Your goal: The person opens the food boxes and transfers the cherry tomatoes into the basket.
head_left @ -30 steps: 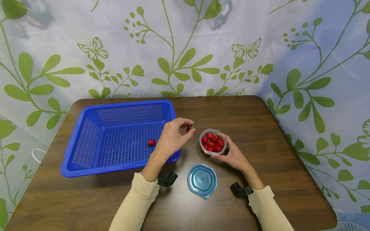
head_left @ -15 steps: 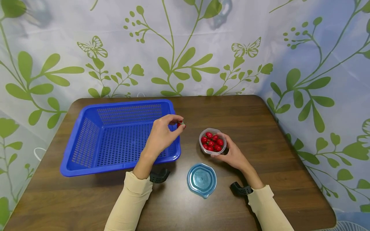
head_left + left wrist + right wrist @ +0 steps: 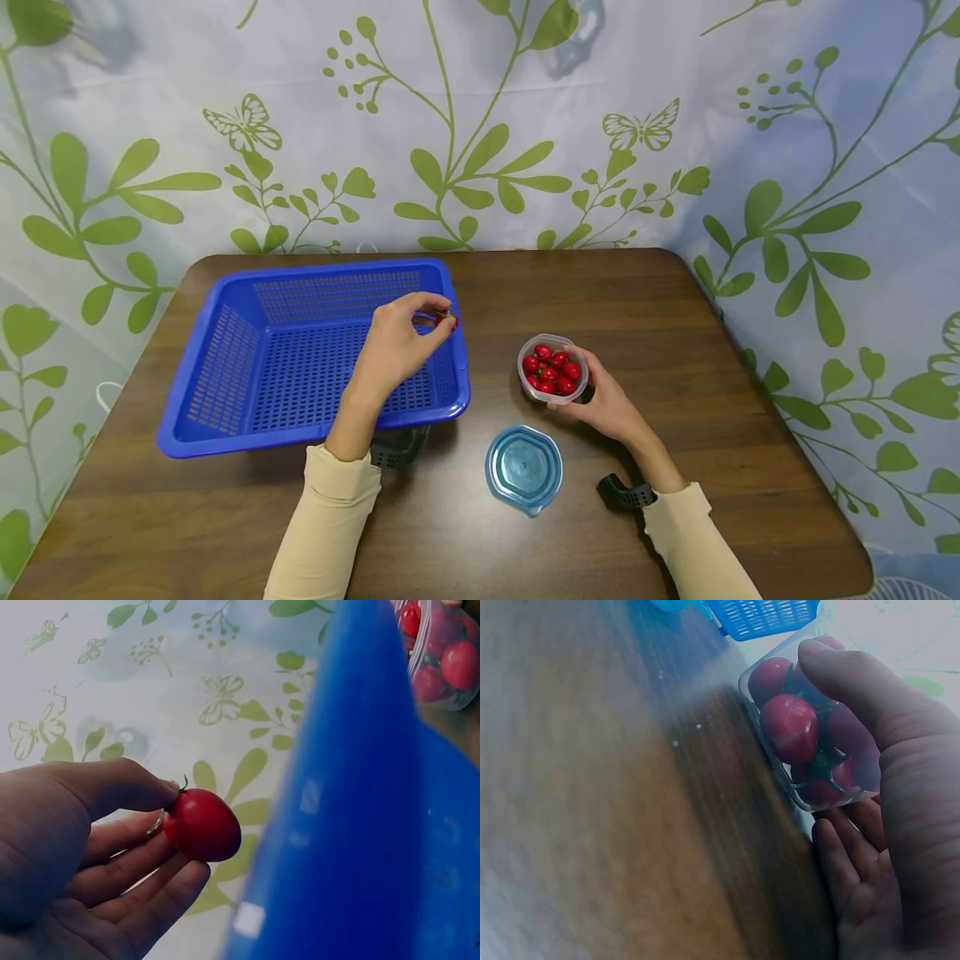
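Observation:
My left hand (image 3: 393,346) pinches a red cherry tomato (image 3: 447,320) by its stem end, above the right side of the blue plastic basket (image 3: 300,375). In the left wrist view the tomato (image 3: 202,825) hangs between thumb and fingers, with the blurred blue basket rim (image 3: 337,795) beside it. My right hand (image 3: 606,402) grips the side of a small clear plastic container (image 3: 522,360) that stands on the table. Several cherry tomatoes (image 3: 548,374) with green stems fill it. Thumb and fingers lie round its wall in the right wrist view.
A round blue translucent lid (image 3: 523,468) lies on the brown wooden table (image 3: 600,292), in front of the container. Behind the table hangs a leaf-patterned curtain (image 3: 480,100). Each wrist wears a black strap mount (image 3: 626,492).
My left hand has moved left with the cherry tomato, from the gap beside the container to over the basket. A tomato seen lying in the basket is now hidden. My right hand stays put.

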Action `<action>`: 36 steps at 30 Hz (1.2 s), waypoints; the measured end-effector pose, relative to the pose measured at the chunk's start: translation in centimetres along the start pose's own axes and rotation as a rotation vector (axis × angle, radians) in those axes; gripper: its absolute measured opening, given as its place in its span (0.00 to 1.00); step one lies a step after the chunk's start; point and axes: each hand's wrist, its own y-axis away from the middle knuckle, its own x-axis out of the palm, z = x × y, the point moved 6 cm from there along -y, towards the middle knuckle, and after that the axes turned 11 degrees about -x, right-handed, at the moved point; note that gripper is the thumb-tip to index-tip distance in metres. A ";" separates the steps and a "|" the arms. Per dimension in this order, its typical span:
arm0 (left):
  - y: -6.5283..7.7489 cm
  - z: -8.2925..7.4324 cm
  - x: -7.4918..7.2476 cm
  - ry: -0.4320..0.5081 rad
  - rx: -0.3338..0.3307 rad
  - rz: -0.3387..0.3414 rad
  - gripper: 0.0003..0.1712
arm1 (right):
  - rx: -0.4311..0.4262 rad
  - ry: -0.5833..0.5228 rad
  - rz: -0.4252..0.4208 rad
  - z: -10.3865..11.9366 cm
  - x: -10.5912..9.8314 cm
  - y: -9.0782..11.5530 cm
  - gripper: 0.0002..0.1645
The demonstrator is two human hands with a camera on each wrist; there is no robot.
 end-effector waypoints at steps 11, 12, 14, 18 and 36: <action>0.1 0.5 -0.1 -0.053 -0.045 0.032 0.14 | 0.009 -0.001 0.007 0.0 -0.2 0.3 0.58; 0.2 0.6 0.0 -0.063 -0.048 0.034 0.14 | 0.009 -0.003 0.008 0.0 -0.2 0.3 0.58; 0.1 0.7 0.1 -0.080 -0.052 0.040 0.13 | 0.010 -0.004 0.011 -0.1 -0.2 0.4 0.58; 0.2 1.1 0.4 -0.134 -0.069 0.048 0.14 | 0.006 -0.007 0.011 -0.1 -0.2 0.4 0.58; 0.4 1.7 1.7 -0.224 -0.078 0.100 0.14 | -0.011 0.001 0.019 -0.1 -0.5 0.6 0.58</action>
